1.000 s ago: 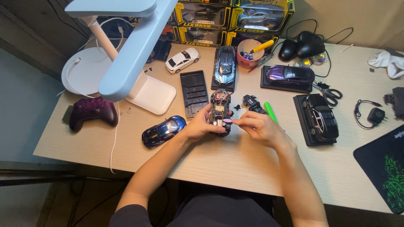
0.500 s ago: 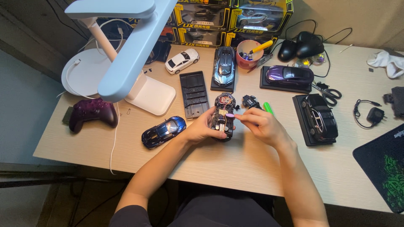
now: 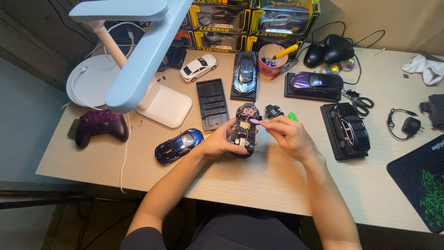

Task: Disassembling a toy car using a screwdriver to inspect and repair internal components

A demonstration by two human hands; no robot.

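My left hand [image 3: 221,141] grips an opened toy car chassis [image 3: 244,129], its wiring and inner parts facing up, just above the wooden desk [image 3: 259,180]. My right hand [image 3: 289,136] holds a thin purple pry tool [image 3: 255,121] whose tip touches the upper part of the chassis. A small black car part [image 3: 274,111] and a green tool handle [image 3: 292,116] lie just behind my right hand.
A blue toy car [image 3: 178,145], an empty black display base [image 3: 212,104], a white lamp [image 3: 138,60], a purple game controller [image 3: 99,126], a white car [image 3: 199,67], three cars on bases [image 3: 245,74] [image 3: 317,83] [image 3: 349,129], a pink cup [image 3: 272,60], scissors [image 3: 358,98] and a mouse pad [image 3: 423,185] surround me.
The chassis and both hands have shifted slightly; the purple tool's tip has moved a little higher on the chassis. Everything else on the desk is unmoved.
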